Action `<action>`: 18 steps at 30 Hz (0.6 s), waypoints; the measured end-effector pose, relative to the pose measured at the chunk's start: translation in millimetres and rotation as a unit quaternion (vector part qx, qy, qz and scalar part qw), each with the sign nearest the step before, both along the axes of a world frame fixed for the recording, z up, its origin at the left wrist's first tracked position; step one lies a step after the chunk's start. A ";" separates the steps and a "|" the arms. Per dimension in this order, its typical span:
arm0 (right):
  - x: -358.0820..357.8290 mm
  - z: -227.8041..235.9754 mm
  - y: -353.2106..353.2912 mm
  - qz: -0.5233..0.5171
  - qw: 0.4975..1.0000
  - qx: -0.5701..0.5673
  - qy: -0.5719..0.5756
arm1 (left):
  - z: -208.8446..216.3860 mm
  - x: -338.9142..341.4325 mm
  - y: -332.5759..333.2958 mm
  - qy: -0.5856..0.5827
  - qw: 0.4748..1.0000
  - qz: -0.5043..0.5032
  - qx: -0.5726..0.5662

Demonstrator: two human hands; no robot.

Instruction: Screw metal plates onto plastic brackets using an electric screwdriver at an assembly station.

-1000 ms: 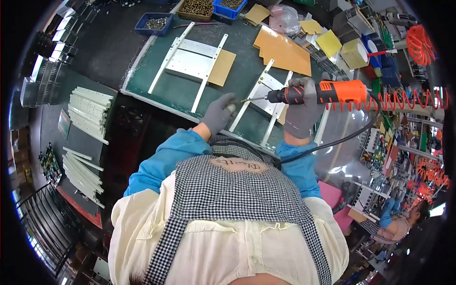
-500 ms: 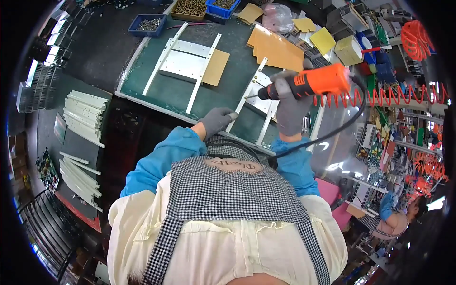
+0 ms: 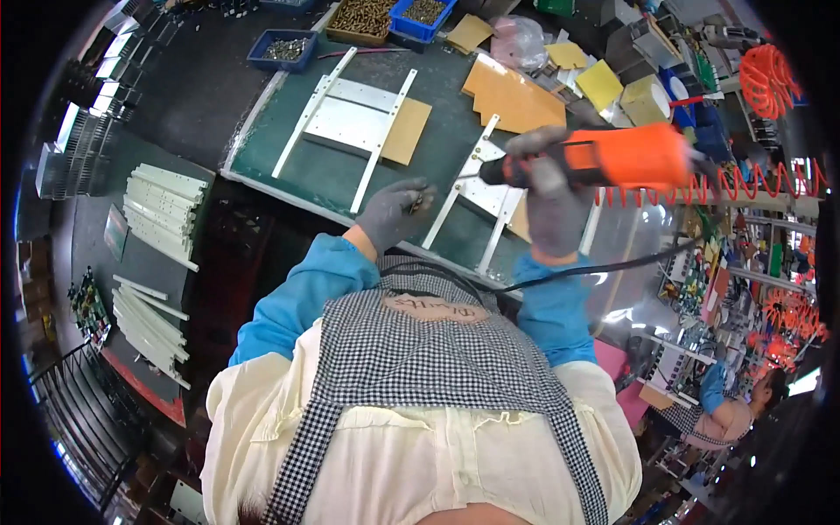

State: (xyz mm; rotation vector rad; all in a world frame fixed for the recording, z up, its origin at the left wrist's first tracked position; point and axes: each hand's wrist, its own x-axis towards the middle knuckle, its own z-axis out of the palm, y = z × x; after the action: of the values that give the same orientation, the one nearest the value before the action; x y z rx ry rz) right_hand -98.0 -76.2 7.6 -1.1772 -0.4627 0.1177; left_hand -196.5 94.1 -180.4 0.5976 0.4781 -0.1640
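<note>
My right hand (image 3: 555, 197) grips an orange and black electric screwdriver (image 3: 612, 157), its thin bit pointing left over a white metal frame (image 3: 451, 210). Brass-coloured screw heads show along that frame's left rail, and the hand hides part of its right side. My left hand (image 3: 394, 213), in a grey glove, is curled just left of this frame, above the table's front edge. Small brass-coloured screws (image 3: 416, 203) show at its fingertips. A second white frame (image 3: 350, 121) lies to the left on the green table (image 3: 262, 150), partly over a tan board (image 3: 408, 131).
Blue bins of small metal parts (image 3: 283, 51) and a brown tray of brass screws (image 3: 360, 19) stand at the back. Tan boards (image 3: 516, 94) lie behind the right frame. White rails (image 3: 159, 210) are stacked far left. A black cord (image 3: 612, 264) trails right; a co-worker (image 3: 731, 407) sits far right.
My left hand has lifted off the right frame's rail and turned, fingers curled with screws showing. The screwdriver has swung slightly right, with its bit still by the left rail.
</note>
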 end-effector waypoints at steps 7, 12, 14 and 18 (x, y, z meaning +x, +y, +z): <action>-0.7 -1.1 0.1 -0.029 0.993 0.118 -0.007 | 24.8 1.1 -5.5 -0.019 0.977 -0.042 -0.209; -12.5 -11.2 -2.9 -0.069 0.990 0.117 0.041 | 28.4 2.2 -10.4 0.004 0.977 -0.054 -0.205; -15.3 -11.0 -5.3 -0.081 0.988 0.122 0.038 | 27.6 3.0 -11.8 0.013 0.980 -0.051 -0.194; -14.8 -7.9 -13.7 -0.104 0.985 0.133 0.027 | 27.8 5.9 -14.4 0.005 0.984 -0.082 -0.158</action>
State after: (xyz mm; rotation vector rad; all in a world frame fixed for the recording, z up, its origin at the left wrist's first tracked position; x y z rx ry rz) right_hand -112.8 -89.9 -0.2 -0.9493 -0.2938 -0.0905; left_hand -190.6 79.7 -152.6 0.3249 0.4013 -0.3914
